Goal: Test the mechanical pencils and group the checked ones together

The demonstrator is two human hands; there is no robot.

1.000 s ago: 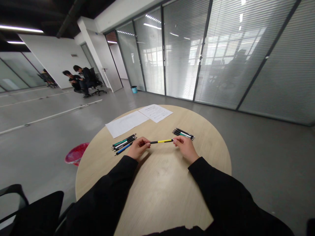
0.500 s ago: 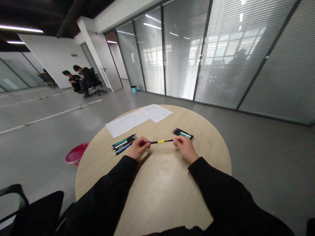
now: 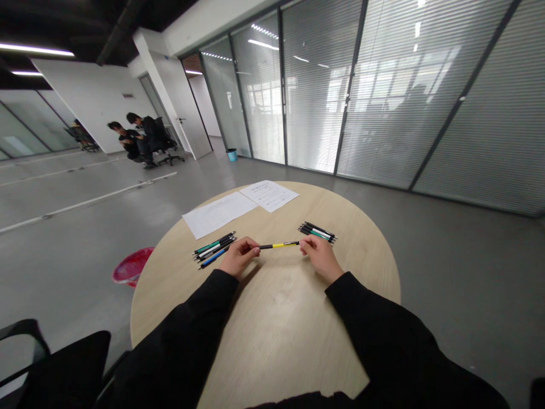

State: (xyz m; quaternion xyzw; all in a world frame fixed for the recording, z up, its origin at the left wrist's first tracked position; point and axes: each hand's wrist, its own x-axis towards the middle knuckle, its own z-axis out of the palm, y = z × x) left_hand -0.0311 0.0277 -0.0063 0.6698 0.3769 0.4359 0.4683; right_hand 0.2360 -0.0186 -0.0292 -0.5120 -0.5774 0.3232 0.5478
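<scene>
Pinching yellow pen by opposite ends: left hand, right hand, angled inward.

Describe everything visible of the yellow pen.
The yellow pen is slim and straight: a yellow barrel, a dark section toward the left hand, and a clip toward the right hand. It looks like plastic. Both hands pinch it, one at each end, hiding its tips. It runs nearly level across the view, over the table.

pen between left pens and right pens; papers behind, on table
</scene>
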